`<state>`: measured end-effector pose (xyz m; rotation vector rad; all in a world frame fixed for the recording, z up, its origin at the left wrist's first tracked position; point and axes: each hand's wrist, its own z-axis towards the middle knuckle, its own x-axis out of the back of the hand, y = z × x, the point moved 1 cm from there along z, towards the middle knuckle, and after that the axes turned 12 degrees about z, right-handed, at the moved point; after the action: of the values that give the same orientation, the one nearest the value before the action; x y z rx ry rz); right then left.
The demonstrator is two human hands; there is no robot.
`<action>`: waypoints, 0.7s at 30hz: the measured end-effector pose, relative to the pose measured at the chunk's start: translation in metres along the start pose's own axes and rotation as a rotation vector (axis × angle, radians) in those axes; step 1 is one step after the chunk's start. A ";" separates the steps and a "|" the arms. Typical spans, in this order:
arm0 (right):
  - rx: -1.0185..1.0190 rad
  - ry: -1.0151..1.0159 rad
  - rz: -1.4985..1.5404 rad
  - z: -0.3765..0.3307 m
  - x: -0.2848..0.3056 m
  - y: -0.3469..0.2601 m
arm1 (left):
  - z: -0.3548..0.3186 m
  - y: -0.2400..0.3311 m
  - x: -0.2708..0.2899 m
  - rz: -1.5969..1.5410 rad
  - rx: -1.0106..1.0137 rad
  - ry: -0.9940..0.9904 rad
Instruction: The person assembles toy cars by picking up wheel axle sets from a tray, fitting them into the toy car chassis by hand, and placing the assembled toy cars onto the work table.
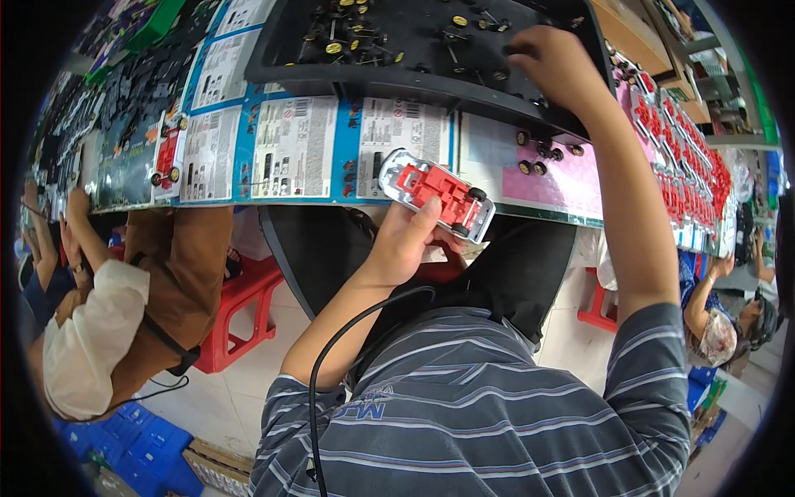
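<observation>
Here's the left hand (402, 244), wrapped round a toy car (445, 197) and gripping it firmly, the thumb pressed flat on the red underside, the fingers tucked beneath. The car sits belly up just beyond the palm, its silver rim showing all round, tilted so one end points up and left, the other down and right. Two black wheels (478, 195) sit at that lower right end, just right of the thumb. In view, the whole thing overlaps the near edge of the table (480, 153), above the lap.

Over to the right hand (559, 66), well apart from the car: it's out over the right part of the black tray (389, 87), fingers curled, thumb and fingertips close together. Something dark shows at the tips, but whether they're pinching it, I cannot tell. Below and around, axles (451, 50) lie scattered in the tray, some with yellow hubs.

Just in front of the tray, a cluster of loose wheels (542, 151) on a pink patch. Out left, a second car (169, 157) on the table; out right, rows of red and silver bodies (675, 157).
</observation>
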<state>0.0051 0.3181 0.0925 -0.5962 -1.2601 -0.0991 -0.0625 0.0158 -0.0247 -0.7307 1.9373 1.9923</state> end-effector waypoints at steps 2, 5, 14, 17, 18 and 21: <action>0.023 0.311 0.102 -0.039 0.018 -0.045 | -0.003 0.000 0.001 0.033 0.001 -0.029; -0.019 0.309 0.437 -0.104 0.004 -0.102 | -0.006 -0.011 0.002 0.128 0.084 -0.049; -0.137 0.038 0.472 -0.135 -0.040 -0.133 | -0.014 -0.006 -0.030 0.170 0.064 -0.065; -0.098 0.017 0.501 -0.142 -0.029 -0.139 | -0.018 -0.007 -0.030 0.165 0.104 -0.083; -0.138 -0.002 0.555 -0.146 -0.023 -0.141 | -0.020 -0.006 -0.030 0.155 0.134 -0.099; -0.125 -0.007 0.653 -0.157 -0.019 -0.138 | -0.025 -0.008 -0.035 0.147 0.104 -0.089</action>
<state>0.0811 0.1227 0.0983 -1.0885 -1.0178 0.3704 -0.0250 -0.0026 -0.0129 -0.4790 2.0768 1.9522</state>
